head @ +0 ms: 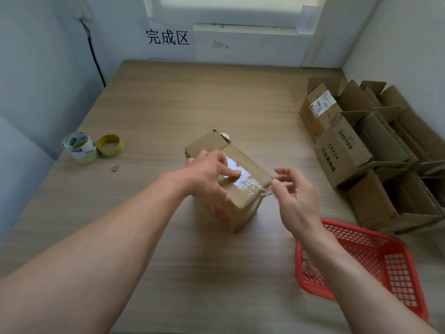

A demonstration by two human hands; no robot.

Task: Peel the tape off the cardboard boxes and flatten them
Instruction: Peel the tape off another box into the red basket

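A small brown cardboard box (237, 210) stands in the middle of the wooden table (168, 112), its top sealed with clear shiny tape (243, 179). My left hand (209, 173) presses down on the box top, fingers spread over the tape and thumb at the near edge. My right hand (292, 191) is at the box's right corner and pinches the crumpled loose end of the tape between thumb and fingertips.
Several open cardboard boxes (370, 150) are stacked at the right edge of the table. A red plastic basket (375, 263) sits at the near right. Three tape rolls (92, 147) lie at the left edge. A paper sign (167, 37) hangs on the far wall.
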